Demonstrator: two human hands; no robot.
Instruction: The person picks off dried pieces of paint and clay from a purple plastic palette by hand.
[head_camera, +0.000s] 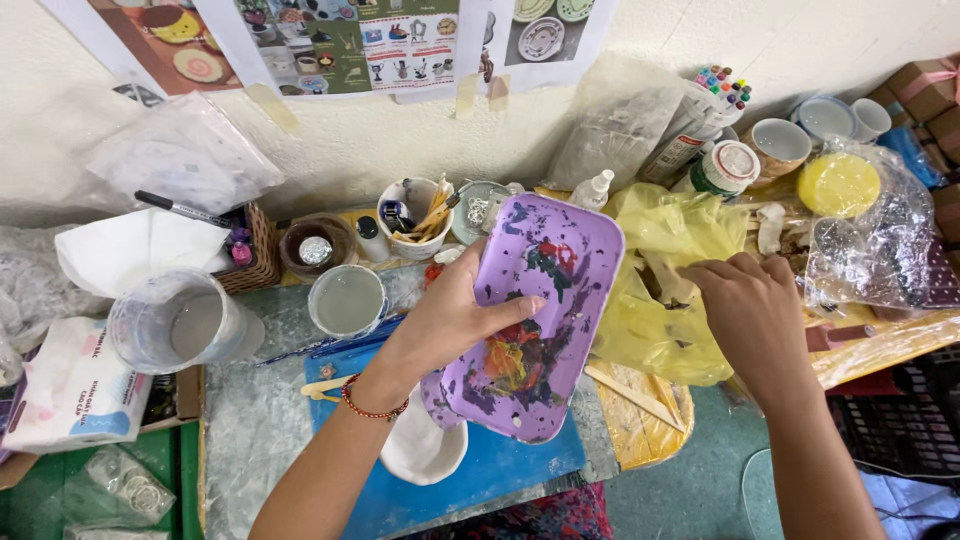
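The left hand (450, 320) holds a purple tray (530, 320) tilted above the surface, near the middle of the view; its fingers are closed round the tray's left edge, the thumb pressed on the paint-smeared inside. Red, orange, green and dark paint stains cover the tray. A red beaded bracelet (372, 405) sits on the left wrist.

The right hand (750, 305) rests on a crumpled yellow plastic bag (660, 300) just right of the tray, its fingers curled and pinching at the bag's upper edge; what lies under them cannot be told.

Below the tray a white bowl (420, 450) lies on a blue mat (500, 465). To the left stand a clear plastic cup (175, 320) holding cloudy water and a smaller round cup (347, 300) of grey water. Farther off, a white cup (415, 215) holds brushes and wooden sticks, and a small brown bowl (315, 245) holds a silvery lump. At the far right stand a pale ceramic cup (782, 142) and a yellow round sponge (838, 183) inside a clear bag.
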